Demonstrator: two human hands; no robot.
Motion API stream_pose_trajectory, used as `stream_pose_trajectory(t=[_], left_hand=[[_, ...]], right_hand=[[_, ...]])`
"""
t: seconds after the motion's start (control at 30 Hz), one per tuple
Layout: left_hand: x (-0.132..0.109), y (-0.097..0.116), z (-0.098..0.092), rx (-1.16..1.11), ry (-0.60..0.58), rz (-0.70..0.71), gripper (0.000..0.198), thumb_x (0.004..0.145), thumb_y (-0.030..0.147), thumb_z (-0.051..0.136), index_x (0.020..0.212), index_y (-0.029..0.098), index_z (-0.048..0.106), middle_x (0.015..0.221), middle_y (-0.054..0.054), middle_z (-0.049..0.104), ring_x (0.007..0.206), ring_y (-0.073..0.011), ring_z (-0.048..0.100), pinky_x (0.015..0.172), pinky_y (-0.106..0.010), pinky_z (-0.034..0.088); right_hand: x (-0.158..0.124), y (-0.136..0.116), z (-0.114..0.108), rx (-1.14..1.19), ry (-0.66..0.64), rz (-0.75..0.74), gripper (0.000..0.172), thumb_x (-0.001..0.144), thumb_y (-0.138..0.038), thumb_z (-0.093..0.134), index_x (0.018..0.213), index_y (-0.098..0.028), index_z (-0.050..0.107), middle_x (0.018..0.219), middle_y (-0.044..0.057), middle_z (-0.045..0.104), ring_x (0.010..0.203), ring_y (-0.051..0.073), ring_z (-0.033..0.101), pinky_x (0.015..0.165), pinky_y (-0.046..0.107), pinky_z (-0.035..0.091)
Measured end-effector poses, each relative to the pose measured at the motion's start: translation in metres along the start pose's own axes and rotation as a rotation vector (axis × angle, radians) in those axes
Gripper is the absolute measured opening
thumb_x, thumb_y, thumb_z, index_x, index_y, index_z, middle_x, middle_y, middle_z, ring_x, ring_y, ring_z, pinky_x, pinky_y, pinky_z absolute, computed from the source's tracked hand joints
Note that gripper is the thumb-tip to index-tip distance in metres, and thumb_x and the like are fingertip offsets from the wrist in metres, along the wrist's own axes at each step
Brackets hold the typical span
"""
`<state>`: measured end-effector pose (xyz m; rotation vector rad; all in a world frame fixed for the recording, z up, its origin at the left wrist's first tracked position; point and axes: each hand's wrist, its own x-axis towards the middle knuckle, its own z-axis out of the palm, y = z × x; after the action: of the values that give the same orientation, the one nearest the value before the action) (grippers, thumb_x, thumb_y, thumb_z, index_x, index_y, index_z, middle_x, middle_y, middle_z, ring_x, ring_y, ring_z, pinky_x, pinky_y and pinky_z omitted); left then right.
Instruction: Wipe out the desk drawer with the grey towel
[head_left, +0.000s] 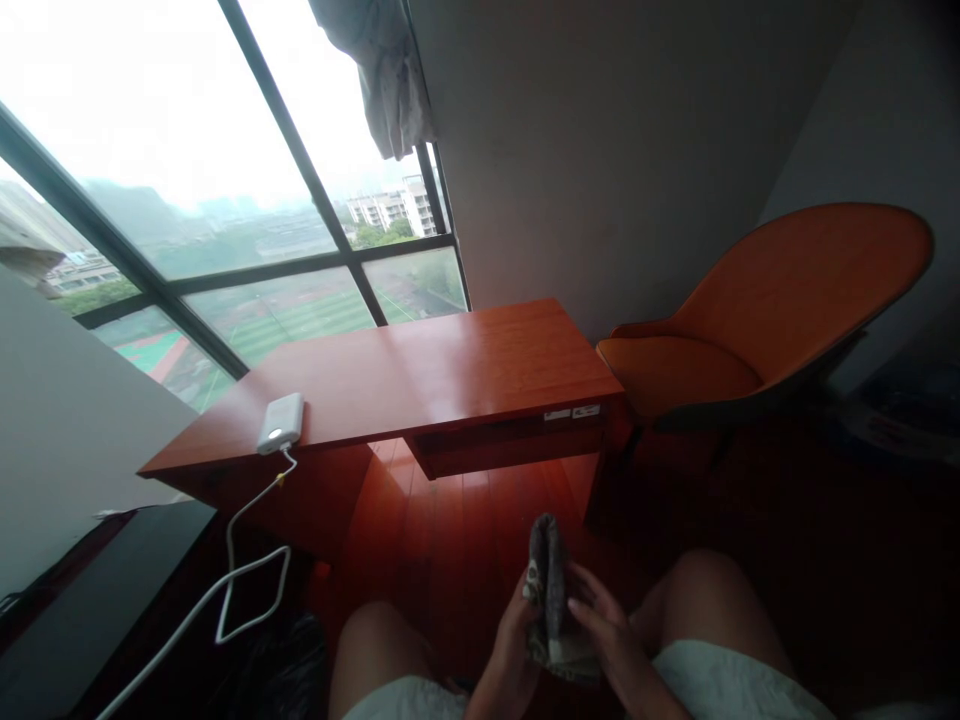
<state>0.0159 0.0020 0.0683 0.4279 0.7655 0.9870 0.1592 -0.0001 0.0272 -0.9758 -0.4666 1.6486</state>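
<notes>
Between my knees, low in the view, is a folded grey and beige patterned cloth [556, 590]. It stands upright with a fold line down its middle; its exact kind is not clear. My left hand [513, 640] is closed on its left side, the fingers partly hidden behind it. From the right, my right hand [606, 622] grips the cloth's other side with bent fingers, the thumb resting against the fabric.
Ahead stands a reddish-brown desk [450, 370] under a window. A white power bank [281, 422] lies at its left, with a white cable [230, 575] hanging down. An orange chair [690, 365] stands at the right, and a dark plastic bag [281, 670] lies at lower left.
</notes>
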Motion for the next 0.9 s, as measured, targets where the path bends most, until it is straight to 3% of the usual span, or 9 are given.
stream_pose_trajectory(t=[0.17, 0.27, 0.37, 0.53, 0.63, 0.73, 0.9], left_hand=[[0.003, -0.011, -0.012, -0.006, 0.116, 0.030, 0.045, 0.076, 0.033, 0.064, 0.119, 0.020, 0.065, 0.110, -0.006, 0.072, 0.110, -0.0260, 0.062, 0.094, -0.034, 0.046], [0.010, -0.025, -0.025, 0.066, 0.140, 0.100, 0.057, 0.073, 0.038, 0.068, 0.127, 0.022, 0.061, 0.128, -0.006, 0.065, 0.125, -0.0279, 0.053, 0.105, -0.035, 0.041], [0.016, -0.036, -0.032, 0.185, 0.180, 0.116, 0.069, 0.070, 0.043, 0.069, 0.134, 0.023, 0.055, 0.144, -0.006, 0.052, 0.138, -0.0291, 0.039, 0.114, -0.037, 0.031], [0.020, -0.041, -0.038, 0.356, 0.123, 0.163, 0.075, 0.071, 0.052, 0.066, 0.138, 0.022, 0.051, 0.153, -0.005, 0.040, 0.146, -0.0267, 0.024, 0.120, -0.036, 0.017], [0.020, -0.042, -0.043, 0.354, 0.126, 0.178, 0.073, 0.071, 0.052, 0.067, 0.136, 0.021, 0.054, 0.151, -0.008, 0.044, 0.144, -0.0288, 0.029, 0.119, -0.039, 0.022], [0.019, -0.041, -0.046, 0.337, 0.205, 0.193, 0.072, 0.072, 0.051, 0.068, 0.133, 0.017, 0.056, 0.147, -0.012, 0.049, 0.140, -0.0314, 0.036, 0.117, -0.041, 0.028], [0.012, -0.033, -0.038, 0.343, 0.271, 0.190, 0.074, 0.066, 0.055, 0.073, 0.126, 0.015, 0.062, 0.143, -0.014, 0.053, 0.139, -0.0341, 0.037, 0.118, -0.043, 0.027]], right_hand=[[0.005, 0.018, -0.009, -0.367, 0.041, -0.060, 0.049, 0.068, -0.043, 0.072, 0.113, -0.024, 0.065, 0.127, 0.011, 0.066, 0.126, 0.028, 0.054, 0.113, 0.047, 0.036], [0.000, 0.029, -0.008, -0.628, 0.096, -0.144, 0.050, 0.071, -0.045, 0.068, 0.115, -0.023, 0.065, 0.138, 0.012, 0.057, 0.131, 0.028, 0.049, 0.116, 0.044, 0.033], [-0.005, 0.038, -0.005, -0.756, 0.102, -0.216, 0.048, 0.073, -0.042, 0.065, 0.118, -0.026, 0.064, 0.138, 0.010, 0.056, 0.129, 0.027, 0.050, 0.113, 0.041, 0.038], [-0.003, 0.040, -0.004, -0.776, 0.201, -0.207, 0.042, 0.070, -0.023, 0.058, 0.111, -0.023, 0.068, 0.119, 0.011, 0.067, 0.116, 0.029, 0.060, 0.105, 0.043, 0.044], [0.001, 0.034, -0.006, -0.698, 0.245, -0.134, 0.040, 0.068, -0.021, 0.057, 0.107, -0.019, 0.068, 0.119, 0.013, 0.068, 0.115, 0.028, 0.061, 0.108, 0.044, 0.042], [0.001, 0.026, -0.007, -0.579, 0.235, -0.069, 0.040, 0.068, -0.025, 0.060, 0.107, -0.019, 0.066, 0.117, 0.011, 0.070, 0.114, 0.027, 0.061, 0.107, 0.043, 0.042], [-0.003, 0.019, -0.003, -0.482, 0.224, -0.056, 0.036, 0.068, -0.025, 0.060, 0.103, -0.021, 0.066, 0.109, 0.008, 0.073, 0.111, 0.027, 0.063, 0.105, 0.042, 0.043]])
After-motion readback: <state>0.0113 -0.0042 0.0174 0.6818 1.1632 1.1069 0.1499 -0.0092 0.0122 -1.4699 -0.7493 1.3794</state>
